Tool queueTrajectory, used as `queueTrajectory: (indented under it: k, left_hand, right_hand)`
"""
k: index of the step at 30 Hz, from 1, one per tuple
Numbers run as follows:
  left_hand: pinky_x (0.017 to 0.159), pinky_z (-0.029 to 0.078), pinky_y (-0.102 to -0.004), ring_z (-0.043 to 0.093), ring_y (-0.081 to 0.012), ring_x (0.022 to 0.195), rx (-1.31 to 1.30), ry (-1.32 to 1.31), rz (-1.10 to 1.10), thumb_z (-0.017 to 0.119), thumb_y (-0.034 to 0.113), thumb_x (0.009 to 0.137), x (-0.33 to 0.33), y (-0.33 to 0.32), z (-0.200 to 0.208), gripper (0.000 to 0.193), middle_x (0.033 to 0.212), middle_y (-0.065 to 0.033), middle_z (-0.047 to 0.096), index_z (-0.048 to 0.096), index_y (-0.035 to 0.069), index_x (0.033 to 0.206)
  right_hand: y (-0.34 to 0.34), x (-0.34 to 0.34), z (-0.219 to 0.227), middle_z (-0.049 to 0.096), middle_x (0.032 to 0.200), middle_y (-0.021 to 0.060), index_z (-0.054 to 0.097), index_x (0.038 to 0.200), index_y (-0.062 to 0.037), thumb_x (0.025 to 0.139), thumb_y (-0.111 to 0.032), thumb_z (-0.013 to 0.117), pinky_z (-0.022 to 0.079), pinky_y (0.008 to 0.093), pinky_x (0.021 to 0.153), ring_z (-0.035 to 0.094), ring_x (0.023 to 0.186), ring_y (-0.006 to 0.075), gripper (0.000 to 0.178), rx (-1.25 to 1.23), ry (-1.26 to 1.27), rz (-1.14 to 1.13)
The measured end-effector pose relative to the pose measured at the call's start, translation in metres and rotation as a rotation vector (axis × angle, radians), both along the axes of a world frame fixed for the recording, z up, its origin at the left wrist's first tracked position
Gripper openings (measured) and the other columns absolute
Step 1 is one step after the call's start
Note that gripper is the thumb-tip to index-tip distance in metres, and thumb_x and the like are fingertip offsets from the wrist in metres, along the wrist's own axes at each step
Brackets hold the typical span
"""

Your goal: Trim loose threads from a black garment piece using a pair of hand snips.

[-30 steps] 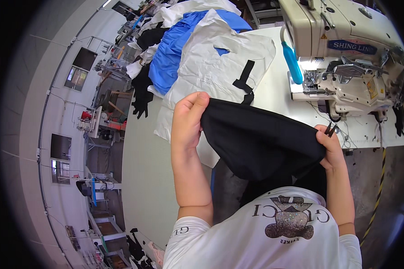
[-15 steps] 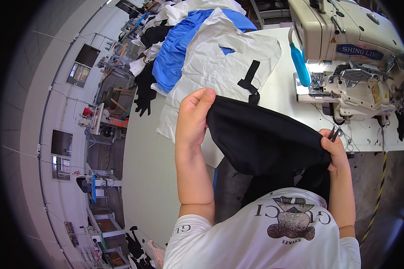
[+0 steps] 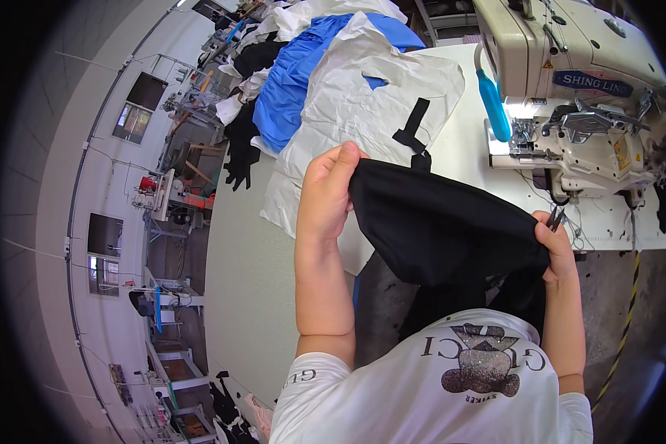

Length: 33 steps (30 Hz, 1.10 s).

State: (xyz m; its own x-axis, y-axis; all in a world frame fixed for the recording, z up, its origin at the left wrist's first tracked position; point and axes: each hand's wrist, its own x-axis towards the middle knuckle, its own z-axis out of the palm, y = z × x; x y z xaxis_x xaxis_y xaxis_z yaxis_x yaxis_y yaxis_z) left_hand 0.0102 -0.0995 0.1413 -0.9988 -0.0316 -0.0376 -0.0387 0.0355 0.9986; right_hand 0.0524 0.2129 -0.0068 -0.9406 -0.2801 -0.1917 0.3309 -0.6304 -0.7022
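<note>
A black piece of fabric [image 3: 444, 229] is stretched between both hands above the front edge of the white table [image 3: 466, 133]. My left hand [image 3: 325, 192] grips its upper left corner, thumb on top. My right hand [image 3: 553, 248] pinches the fabric's right end and also holds small metal snips [image 3: 555, 217]. The cloth hangs down toward my white printed shirt [image 3: 451, 385].
A cream sewing machine [image 3: 577, 96] stands at the right with a blue bottle [image 3: 492, 103] beside it. White plastic bags [image 3: 362, 111], blue cloth [image 3: 296, 81] and black pieces lie piled on the table's left. A workshop floor with other machines lies far left.
The black fabric and both hands have stayed nearly in place; my left hand has risen slightly along the cloth's edge.
</note>
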Motion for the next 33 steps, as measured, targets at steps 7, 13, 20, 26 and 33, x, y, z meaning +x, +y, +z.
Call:
queueTrajectory:
  k: [7, 13, 20, 26, 33]
  left_hand:
    - [0.04, 0.028, -0.0151, 0.04, 0.0004, 0.046, 0.032, 0.001, -0.074, 0.056, 0.031, 0.091, -0.003, 0.001, -0.003, 0.026, 0.06, 0.0063, 0.051, 0.057, 0.007, 0.082]
    - [0.075, 0.043, -0.0219, 0.052, -0.0096, 0.083, -0.047, 0.6, 0.076, 0.061, 0.0, 0.082, -0.031, -0.029, -0.011, 0.014, 0.093, -0.0026, 0.055, 0.055, 0.005, 0.093]
    - [0.083, 0.045, -0.0273, 0.054, -0.0147, 0.095, -0.148, 0.399, 0.618, 0.06, 0.004, 0.084, -0.038, -0.061, -0.069, 0.031, 0.115, -0.0063, 0.049, 0.051, 0.005, 0.113]
    - [0.06, 0.046, -0.023, 0.054, -0.0096, 0.064, -0.123, -0.14, 0.051, 0.054, 0.019, 0.091, 0.044, 0.021, -0.137, 0.017, 0.072, -0.0012, 0.059, 0.06, 0.004, 0.088]
    - [0.077, 0.052, -0.0324, 0.061, -0.0171, 0.081, 0.672, -0.201, -0.354, 0.051, 0.042, 0.091, 0.069, 0.119, -0.145, 0.041, 0.092, -0.0099, 0.058, 0.047, 0.001, 0.091]
  right_hand:
    - [0.008, 0.001, -0.002, 0.064, 0.076, 0.0029, 0.059, 0.084, -0.0034, 0.074, -0.022, 0.075, 0.049, 0.0222, 0.064, 0.06, 0.067, 0.0103, 0.026, 0.013, 0.003, 0.04]
    - [0.01, 0.0, 0.019, 0.053, 0.064, -0.0068, 0.064, 0.078, -0.0018, 0.069, -0.005, 0.072, 0.033, 0.0179, 0.053, 0.043, 0.057, 0.0012, 0.013, 0.503, 0.235, 0.232]
    - [-0.018, 0.001, 0.019, 0.048, 0.064, 0.0008, 0.061, 0.085, 0.0023, 0.073, 0.0, 0.065, 0.033, 0.0216, 0.051, 0.042, 0.056, 0.0064, 0.012, 0.852, 0.534, -0.004]
    - [-0.037, 0.001, 0.014, 0.053, 0.07, 0.0076, 0.061, 0.086, -0.0002, 0.073, -0.001, 0.067, 0.044, 0.027, 0.053, 0.053, 0.057, 0.0165, 0.014, 1.076, 0.644, -0.142]
    - [-0.033, 0.014, 0.041, 0.055, 0.079, 0.0044, 0.065, 0.096, -0.0073, 0.053, 0.002, 0.066, 0.045, 0.03, 0.053, 0.054, 0.066, 0.0213, 0.044, 1.254, 1.119, -0.224]
